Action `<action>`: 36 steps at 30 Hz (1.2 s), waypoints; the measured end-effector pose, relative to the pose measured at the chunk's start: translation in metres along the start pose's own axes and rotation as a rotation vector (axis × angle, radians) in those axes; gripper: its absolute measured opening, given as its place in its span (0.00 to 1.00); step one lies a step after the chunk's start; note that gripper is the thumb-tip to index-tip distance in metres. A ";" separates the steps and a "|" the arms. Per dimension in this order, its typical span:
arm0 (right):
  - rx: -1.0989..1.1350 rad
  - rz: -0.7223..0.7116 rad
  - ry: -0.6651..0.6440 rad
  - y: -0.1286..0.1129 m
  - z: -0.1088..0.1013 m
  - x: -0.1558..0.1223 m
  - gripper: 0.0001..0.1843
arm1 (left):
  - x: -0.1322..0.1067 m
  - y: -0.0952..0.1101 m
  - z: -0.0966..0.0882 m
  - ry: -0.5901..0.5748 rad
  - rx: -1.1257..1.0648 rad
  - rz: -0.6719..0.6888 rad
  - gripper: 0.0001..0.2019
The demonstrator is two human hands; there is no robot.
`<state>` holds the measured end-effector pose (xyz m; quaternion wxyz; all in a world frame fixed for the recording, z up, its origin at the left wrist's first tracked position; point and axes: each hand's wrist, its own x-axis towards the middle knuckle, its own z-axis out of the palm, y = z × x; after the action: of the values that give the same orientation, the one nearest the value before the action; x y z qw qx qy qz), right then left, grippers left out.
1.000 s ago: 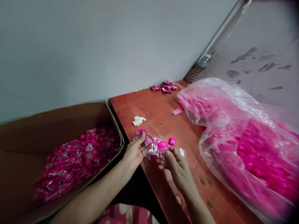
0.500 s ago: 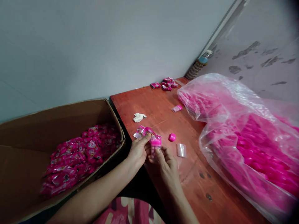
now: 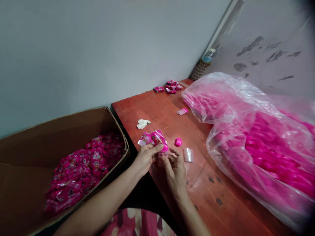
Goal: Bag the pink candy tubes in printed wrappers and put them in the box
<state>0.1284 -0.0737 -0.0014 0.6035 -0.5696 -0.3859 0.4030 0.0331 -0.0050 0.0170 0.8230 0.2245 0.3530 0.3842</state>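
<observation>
Between my two hands is a small clear candy container (image 3: 162,157) with a pink cap and pink balls inside. My left hand (image 3: 146,159) is closed, its thumb pressing a shiny printed pink wrapper (image 3: 158,137) at the container's capped end. The wrapper stands up above the cap. My right hand (image 3: 176,170) is closed on the container's lower end with thumb and fingers, which partly hide it. More printed wrappers (image 3: 146,138) lie on the table just beyond my left hand. Right of the hands are a loose pink cap (image 3: 178,142) and a clear empty container (image 3: 188,155).
On the left stands a cardboard box (image 3: 118,131) with many wrapped pink packs (image 3: 81,167). A big clear bag (image 3: 221,131) of pink caps covers the table's right side. Further back are wrapped packs (image 3: 171,86), a filled container (image 3: 182,111), white scrap (image 3: 143,123) and a bottle (image 3: 203,64).
The wrapper at my left thumb was bunched and now stands spread out over the container's cap. My right index finger has lifted somewhat. The whole view has shifted slightly.
</observation>
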 end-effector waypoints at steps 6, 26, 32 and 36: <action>0.274 0.156 -0.078 -0.006 -0.003 0.005 0.21 | -0.001 0.005 -0.002 -0.143 0.196 -0.004 0.13; 0.310 0.212 -0.079 -0.001 -0.007 0.004 0.17 | -0.028 -0.010 -0.004 -0.074 0.148 0.000 0.12; 0.280 0.234 -0.115 0.001 -0.004 0.002 0.13 | -0.051 0.019 -0.032 0.238 0.021 0.388 0.15; 0.248 0.237 -0.094 0.002 -0.003 0.005 0.12 | -0.035 0.038 -0.051 0.362 0.386 0.515 0.13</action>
<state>0.1329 -0.0699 -0.0033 0.5987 -0.5127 -0.2911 0.5423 -0.0392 -0.0047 0.0222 0.5661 0.3855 0.4909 0.5384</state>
